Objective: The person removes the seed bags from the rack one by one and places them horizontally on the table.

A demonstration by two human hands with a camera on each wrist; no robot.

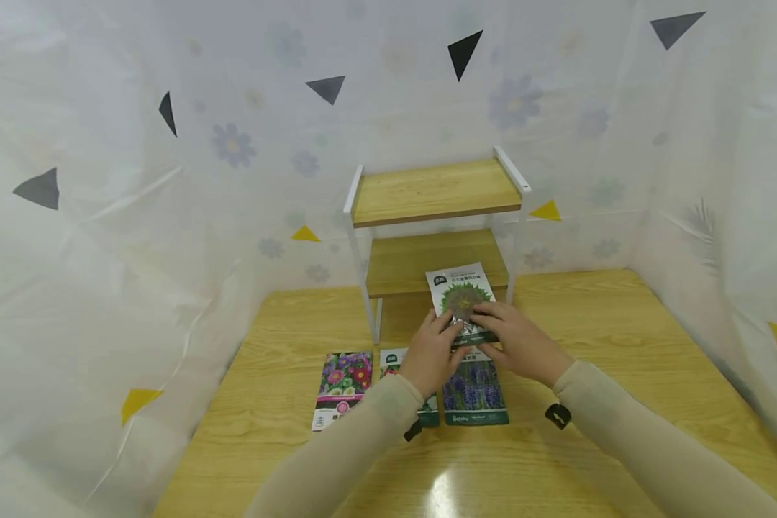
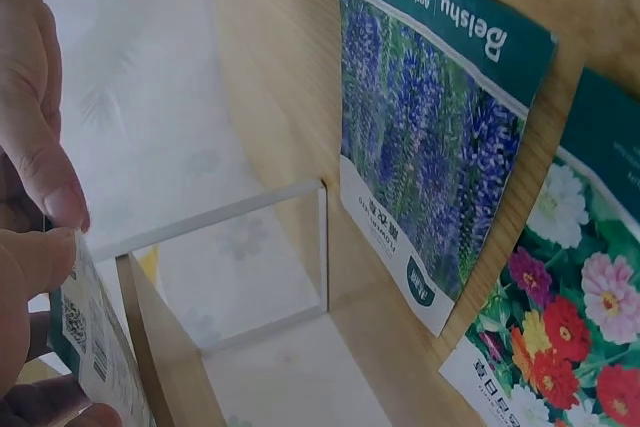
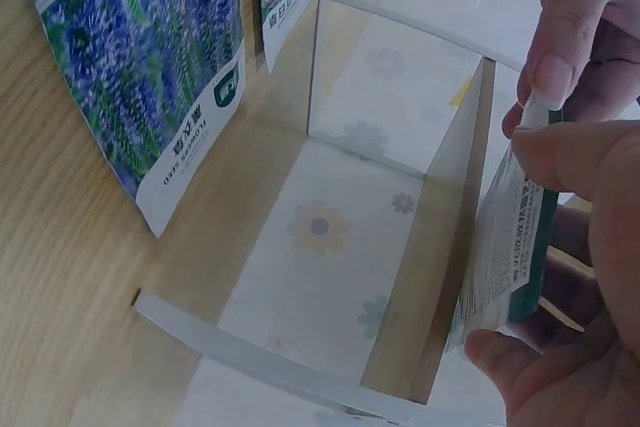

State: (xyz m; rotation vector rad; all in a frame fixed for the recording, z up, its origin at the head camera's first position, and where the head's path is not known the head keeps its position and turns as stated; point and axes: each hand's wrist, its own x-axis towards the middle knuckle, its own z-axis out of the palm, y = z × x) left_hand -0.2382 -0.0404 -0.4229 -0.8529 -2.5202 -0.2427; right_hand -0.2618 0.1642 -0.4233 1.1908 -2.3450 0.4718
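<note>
Both hands hold one seed packet (image 1: 462, 295) by its lower part, its printed front with a green spiky plant facing up in the head view. My left hand (image 1: 427, 356) pinches the lower left side and my right hand (image 1: 524, 344) the lower right. The packet's top overlaps the shelf rack's lower board (image 1: 401, 262). Its back, with printed text, shows in the right wrist view as a white panel (image 3: 512, 232) between thumbs and fingers. Beneath the hands lies a purple-flower seed packet (image 1: 474, 394), and beside it a mixed-flower packet (image 2: 570, 317), partly hidden by the left arm in the head view.
A pink-flower packet (image 1: 346, 378) lies leftmost in the row on the wooden table (image 1: 265, 403). Behind the row stands a white-framed rack with a wooden top board (image 1: 437, 191). A patterned plastic sheet (image 1: 388, 108) hangs behind and around the table.
</note>
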